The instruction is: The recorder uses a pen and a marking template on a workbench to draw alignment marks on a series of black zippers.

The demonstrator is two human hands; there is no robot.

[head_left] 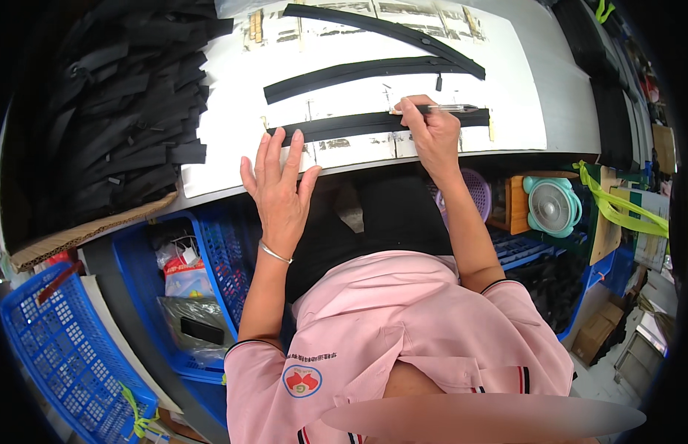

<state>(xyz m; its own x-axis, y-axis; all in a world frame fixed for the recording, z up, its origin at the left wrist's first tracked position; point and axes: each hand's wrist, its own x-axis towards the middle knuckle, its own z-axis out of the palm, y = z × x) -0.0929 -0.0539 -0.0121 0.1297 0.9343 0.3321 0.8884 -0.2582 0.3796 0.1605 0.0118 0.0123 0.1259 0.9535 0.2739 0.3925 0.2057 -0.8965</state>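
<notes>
A black zipper strip [344, 126] lies straight across the white sheet [233, 140], along rows of pencilled lines and dark smudges. Spread fingertips of my left hand [279, 196] rest on its left end. In my right hand [435, 140] is a pen [451, 109] with a clear barrel, its tip pointing left at the strip's upper edge near the middle. Farther up the sheet lies a second black zipper [344, 72], its pull [438, 81] hanging off the lower side. A third zipper [381, 27] slants down to the right and meets the second one's right end.
A large heap of black strips [129, 96] covers the table's left, beside a cardboard edge [92, 229]. More black material lies along the right edge. Below are blue baskets [59, 325], a purple basket [475, 194] and a teal fan [555, 206].
</notes>
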